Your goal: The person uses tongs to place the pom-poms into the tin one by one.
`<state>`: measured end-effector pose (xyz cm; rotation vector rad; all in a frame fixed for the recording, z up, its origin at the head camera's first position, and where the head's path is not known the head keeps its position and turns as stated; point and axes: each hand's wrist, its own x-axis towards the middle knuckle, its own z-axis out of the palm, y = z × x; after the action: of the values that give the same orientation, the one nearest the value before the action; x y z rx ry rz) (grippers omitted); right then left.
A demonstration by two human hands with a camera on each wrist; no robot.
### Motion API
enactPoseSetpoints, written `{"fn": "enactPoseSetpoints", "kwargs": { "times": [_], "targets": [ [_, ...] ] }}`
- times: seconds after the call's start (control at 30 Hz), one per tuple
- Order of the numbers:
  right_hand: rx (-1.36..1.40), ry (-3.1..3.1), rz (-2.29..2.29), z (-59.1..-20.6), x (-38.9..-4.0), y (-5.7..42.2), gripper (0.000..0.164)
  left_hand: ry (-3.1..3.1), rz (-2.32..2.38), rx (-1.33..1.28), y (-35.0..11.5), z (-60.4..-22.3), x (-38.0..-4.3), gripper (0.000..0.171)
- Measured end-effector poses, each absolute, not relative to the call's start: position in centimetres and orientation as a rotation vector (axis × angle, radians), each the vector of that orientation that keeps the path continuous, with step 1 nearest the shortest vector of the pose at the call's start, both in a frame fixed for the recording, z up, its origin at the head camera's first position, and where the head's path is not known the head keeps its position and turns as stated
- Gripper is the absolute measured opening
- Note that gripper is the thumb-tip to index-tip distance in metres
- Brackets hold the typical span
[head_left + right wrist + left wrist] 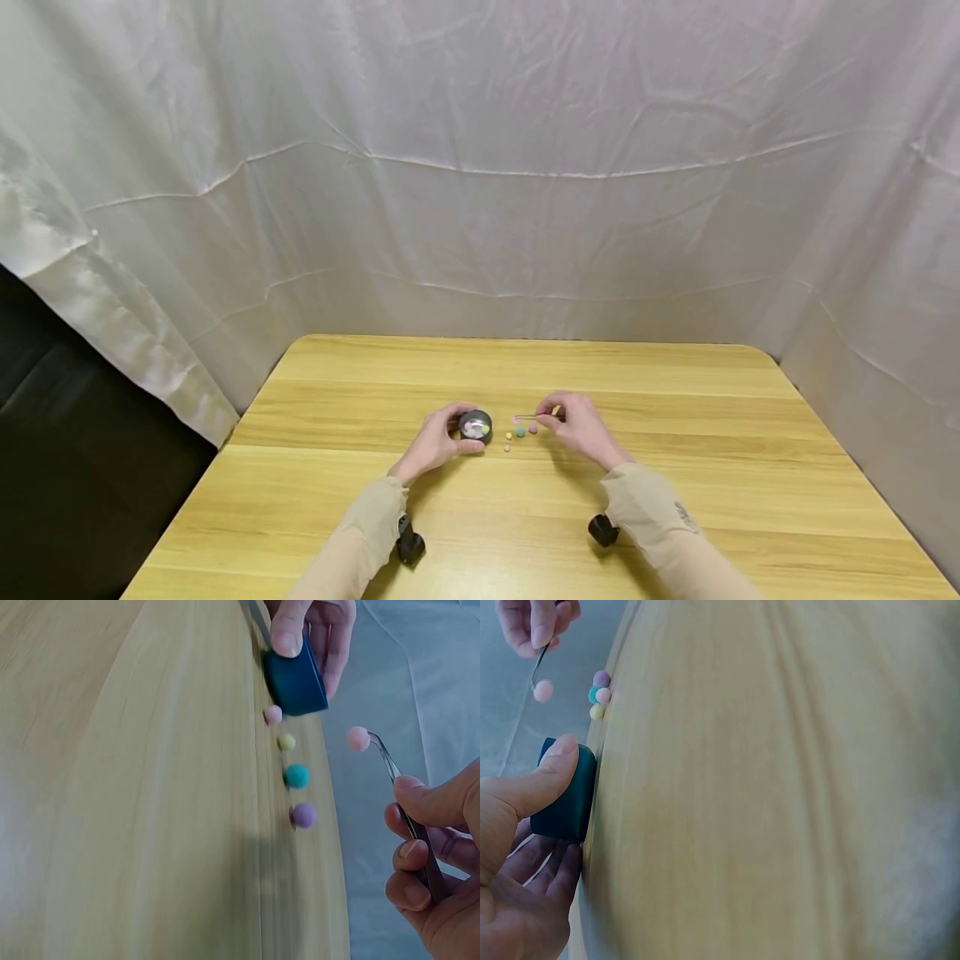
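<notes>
My left hand (435, 442) grips a small round dark cup (566, 802), thumb on one side and fingers on the other, on the wooden table. Pink and yellow balls show inside the cup in the head view. To its right, my right hand (581, 427) holds thin bent-tip tweezers (388, 763). A pink pom-pom (358, 738) sits between their tips, raised above the table beside the cup. Between the hands lie four loose pom-poms in a rough line: another pink one (273, 714), a yellow one (286, 741), a teal one (297, 775) and a purple one (304, 814).
The wooden table (480, 533) has rounded far corners. White curtains (480, 233) hang behind it and at the sides. A black surface (75, 467) shows at the far left. Each wrist wears a small black camera (408, 546).
</notes>
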<state>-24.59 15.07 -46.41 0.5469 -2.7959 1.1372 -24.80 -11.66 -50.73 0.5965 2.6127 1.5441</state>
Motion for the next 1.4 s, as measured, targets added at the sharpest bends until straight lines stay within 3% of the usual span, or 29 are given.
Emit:
{"fn": "enactPoseSetpoints", "kwargs": {
  "times": [1.4],
  "targets": [
    [0.617, -2.779, 1.165, -46.6, -25.6, 9.9, 0.007, 2.614, 1.517, 0.596, -11.7, -50.9, -24.9, 0.061]
  ]
}}
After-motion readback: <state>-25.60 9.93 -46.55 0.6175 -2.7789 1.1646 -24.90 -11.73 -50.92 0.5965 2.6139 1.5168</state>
